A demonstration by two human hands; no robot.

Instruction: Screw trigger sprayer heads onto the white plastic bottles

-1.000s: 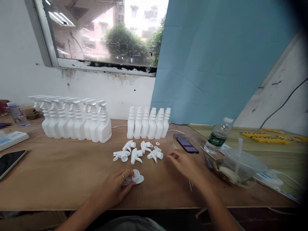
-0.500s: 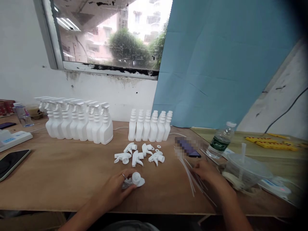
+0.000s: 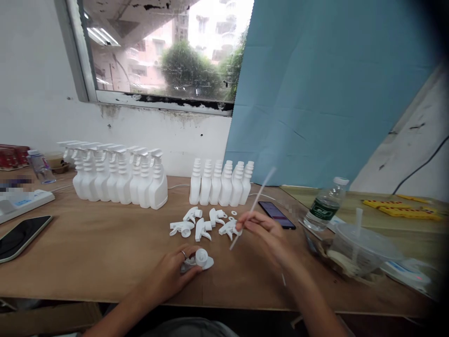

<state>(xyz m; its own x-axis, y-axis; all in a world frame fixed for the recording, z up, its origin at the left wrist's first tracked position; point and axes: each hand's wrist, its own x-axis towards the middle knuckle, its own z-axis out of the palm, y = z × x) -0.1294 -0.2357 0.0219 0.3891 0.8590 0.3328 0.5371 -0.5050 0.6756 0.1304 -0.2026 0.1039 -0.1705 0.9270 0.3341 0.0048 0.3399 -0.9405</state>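
Note:
My left hand (image 3: 178, 270) is closed around a white trigger sprayer head (image 3: 202, 258) near the front of the table, its round collar facing up. To the right, my right hand (image 3: 261, 229) pinches a thin translucent plastic tube (image 3: 260, 193), which slants up and away. Several loose trigger sprayer heads (image 3: 203, 229) lie just beyond my left hand, one partly behind my right fingers. Two small white ring washers (image 3: 234, 213) are beside them. My right forearm hides most of the other tubes; one tube end (image 3: 283, 279) shows below it.
White bottles with sprayers (image 3: 121, 185) stand in a row at back left, and several bottles without tops (image 3: 226, 185) at back centre. Phones (image 3: 277, 215) lie on the table (image 3: 105, 255). A water bottle (image 3: 324, 206) and a lidded plastic bowl (image 3: 365, 241) stand at right.
My right hand has lifted a tube from the pile at right and brought it left, towards the sprayer heads. My left hand keeps hold of its sprayer head.

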